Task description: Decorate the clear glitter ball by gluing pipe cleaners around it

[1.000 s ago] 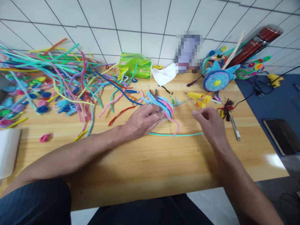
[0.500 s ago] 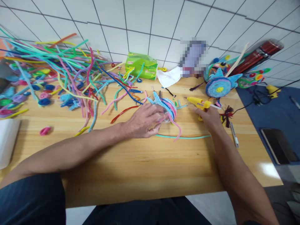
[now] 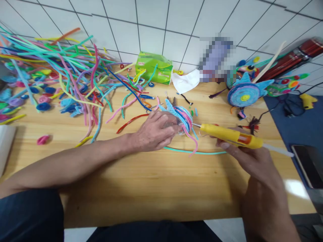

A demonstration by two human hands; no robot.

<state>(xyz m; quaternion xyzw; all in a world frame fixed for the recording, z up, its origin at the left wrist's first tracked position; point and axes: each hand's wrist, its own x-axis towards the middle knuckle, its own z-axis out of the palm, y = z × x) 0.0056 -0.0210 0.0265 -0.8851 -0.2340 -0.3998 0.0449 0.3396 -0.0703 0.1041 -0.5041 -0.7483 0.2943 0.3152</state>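
My left hand (image 3: 157, 131) is closed on a pipe-cleaner craft (image 3: 185, 117) striped in blue, pink and purple, with light-blue spikes on top. A loose pink pipe cleaner (image 3: 194, 144) trails from its lower side. My right hand (image 3: 249, 158) grips a yellow hot glue gun (image 3: 227, 134), a pale glue stick (image 3: 277, 150) poking from its back end. The gun's metal nozzle points left, close to the craft's right side; whether it touches is unclear. Below them a mint-green pipe cleaner (image 3: 207, 153) lies on the wooden table (image 3: 151, 181).
Loose pipe cleaners (image 3: 68, 64) pile up at the left, with a pink coil (image 3: 43, 139) in front. A green tissue pack (image 3: 153, 69) stands by the tiled wall. At right are a round blue craft (image 3: 243, 95), a red thermos (image 3: 290, 60) and a phone (image 3: 309, 164).
My right hand has lifted the glue gun off the table area and brought it nearer, its nozzle now beside the craft. My left hand keeps its hold. The view has shifted slightly.
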